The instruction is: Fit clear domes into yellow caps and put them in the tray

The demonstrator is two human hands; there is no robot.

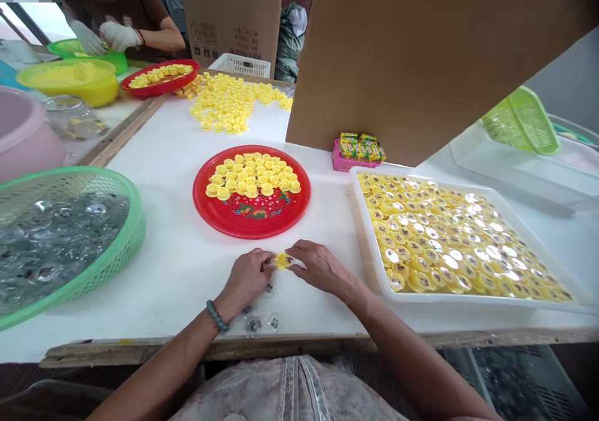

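Note:
Between my two hands, just in front of the red tray [210,218], is a small round yellow piece [282,261] with what looks like clear plastic around it. My left hand [248,275] pinches its left side, and my right hand [322,268] grips its right edge with thumb and fingers. Several clear plastic caps with dark centres [254,325] lie on the white tabletop below my left hand. Many yellow cup-shaped pieces [253,174] are spread over the back of the red tray. A white tray [374,265] to the right is filled with yellow pieces under shiny clear tops.
A green basket [135,234] of clear plastic parts stands at left, near a pink tub [28,134]. Yellow pieces [224,103] lie loose at the back. A cardboard sheet [402,59] stands behind a pink basket [344,161] of small boxes. Across the table, a person's gloved hands [119,35] work.

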